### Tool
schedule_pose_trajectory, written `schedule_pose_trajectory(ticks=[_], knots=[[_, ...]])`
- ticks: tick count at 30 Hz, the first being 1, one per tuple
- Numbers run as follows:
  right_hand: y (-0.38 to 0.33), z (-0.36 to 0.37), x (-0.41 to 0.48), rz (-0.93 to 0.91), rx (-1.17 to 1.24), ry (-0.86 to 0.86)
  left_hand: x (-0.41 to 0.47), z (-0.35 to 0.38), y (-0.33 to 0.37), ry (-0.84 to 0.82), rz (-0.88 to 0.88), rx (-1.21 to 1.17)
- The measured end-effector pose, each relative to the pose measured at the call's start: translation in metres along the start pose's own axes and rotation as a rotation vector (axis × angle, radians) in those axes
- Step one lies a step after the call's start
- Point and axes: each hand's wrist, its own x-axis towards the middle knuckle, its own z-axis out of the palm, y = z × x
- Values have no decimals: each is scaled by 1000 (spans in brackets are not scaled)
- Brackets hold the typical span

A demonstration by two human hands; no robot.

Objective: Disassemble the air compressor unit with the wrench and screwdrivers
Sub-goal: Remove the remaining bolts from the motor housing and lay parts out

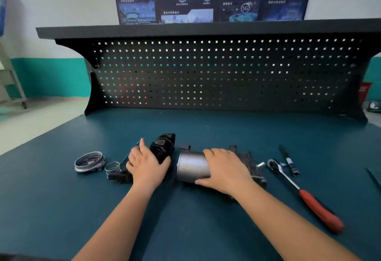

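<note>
Head view looked down on a dark teal desk [185, 219] with both bare hands at work on the air compressor unit. Left hand [147, 166] lay clamped over the black pump end [162, 146], fingers curled round it — a closed grip on that part. Right hand [224, 170] wrapped the silver cylinder [190, 169], thumb low on the near side, fingers over the top, grip pressed onto the metal. The two parts sat just beside each other at mid-desk. Off to the left, a round metal cap [89, 161] rested open side up, holding only what looked like a dark inner disc, and a wire spring [112, 166] lay just beside it. To the right — a ratchet wrench [303, 192] with a red handle lay flat, a thin extension bar [288, 160] near its head, a small silver socket [260, 164] between wrench and unit.
</note>
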Motion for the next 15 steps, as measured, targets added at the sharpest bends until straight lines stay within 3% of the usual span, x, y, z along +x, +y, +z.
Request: schedule_pose_trajectory(ticks=[2,5,7,11,15], knots=[[2,-3,-8,-135,160,124,-18,-2,13,69,125,-161],[6,-5,-33,-282,432,361,-51,-10,36,130,540,-393],[13,-2,-53,-282,541,514,-71,-12,52,71,789,-415],[44,1,-84,-88,639,662,-103,3,82,-105,1044,-266],[94,3,-98,289,656,656,-130,22,113,-129,1054,-30]])
